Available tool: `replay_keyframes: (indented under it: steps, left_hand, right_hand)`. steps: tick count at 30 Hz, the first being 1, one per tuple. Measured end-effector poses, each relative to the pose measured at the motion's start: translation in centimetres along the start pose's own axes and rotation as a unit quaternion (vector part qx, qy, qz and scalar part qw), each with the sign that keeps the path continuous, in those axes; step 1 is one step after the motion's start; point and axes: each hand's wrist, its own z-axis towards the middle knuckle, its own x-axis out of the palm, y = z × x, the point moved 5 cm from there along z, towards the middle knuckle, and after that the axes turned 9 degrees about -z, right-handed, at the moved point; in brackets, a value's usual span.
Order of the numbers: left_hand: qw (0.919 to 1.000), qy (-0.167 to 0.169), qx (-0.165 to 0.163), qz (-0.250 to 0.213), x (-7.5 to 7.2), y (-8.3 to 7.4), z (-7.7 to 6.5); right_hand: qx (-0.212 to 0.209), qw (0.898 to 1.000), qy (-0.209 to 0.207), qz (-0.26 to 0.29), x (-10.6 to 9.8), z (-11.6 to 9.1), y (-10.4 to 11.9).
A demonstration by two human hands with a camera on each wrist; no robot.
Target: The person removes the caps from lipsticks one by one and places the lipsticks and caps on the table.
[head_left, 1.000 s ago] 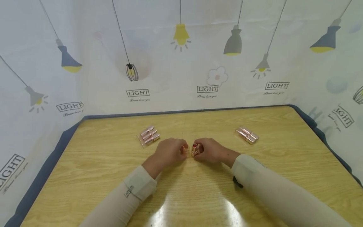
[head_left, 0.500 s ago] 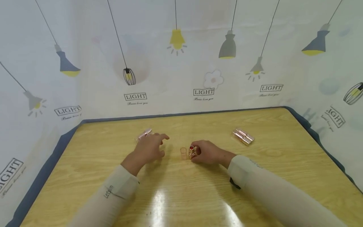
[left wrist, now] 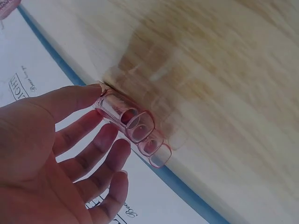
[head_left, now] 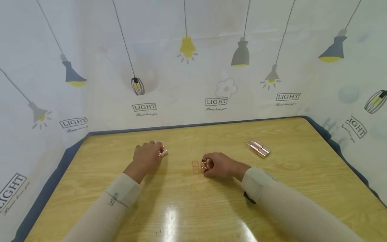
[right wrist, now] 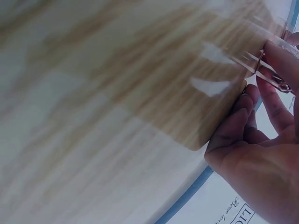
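In the head view my right hand [head_left: 222,164] grips an uncapped rose-gold lipstick [head_left: 204,166], upright with its red tip showing at the top. Just left of it a clear lipstick cap [head_left: 195,167] stands on the wooden table. My left hand [head_left: 147,156] is over the left group of lipsticks [head_left: 163,153] and covers most of them. The left wrist view shows its thumb and forefinger pinching the end of a capped lipstick [left wrist: 115,105]; more lipsticks [left wrist: 154,147] lie alongside, clear caps pointing away from the palm.
Further right on the table [head_left: 187,205] lies another group of capped rose-gold lipsticks [head_left: 259,149]. A white sheet [head_left: 181,84] printed with lamps surrounds the table's back and sides, with a dark blue border [head_left: 127,130] along the edge.
My left hand has let go of the clear cap, leaving it standing, and has moved left to take hold of a lipstick. The right hand keeps holding its lipstick in nearly the same spot.
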Motion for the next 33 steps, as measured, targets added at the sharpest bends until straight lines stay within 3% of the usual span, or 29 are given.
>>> replay_keyframes:
  steps: [8, 16, 26, 33]
  left_hand:
    - [0.9998, -0.016, 0.010, -0.003, 0.3, 0.4, 0.7]
    - [0.9998, 0.001, -0.005, -0.022, 0.1, 0.7, 0.6]
    - [0.9997, 0.011, -0.021, -0.003, -0.1, 1.0, 0.0]
    - [0.9982, -0.016, -0.031, -0.049, -1.0, 0.9, -1.1]
  right_hand:
    - [-0.003, 1.000, -0.002, 0.000, 0.3, 0.0, -0.1]
    - [0.003, 1.000, -0.001, -0.013, 0.0, 0.0, 0.0]
    - [0.002, 1.000, 0.013, -0.022, -0.1, -0.5, 0.1]
    - [-0.010, 0.999, 0.046, -0.018, -0.4, -1.3, -0.3]
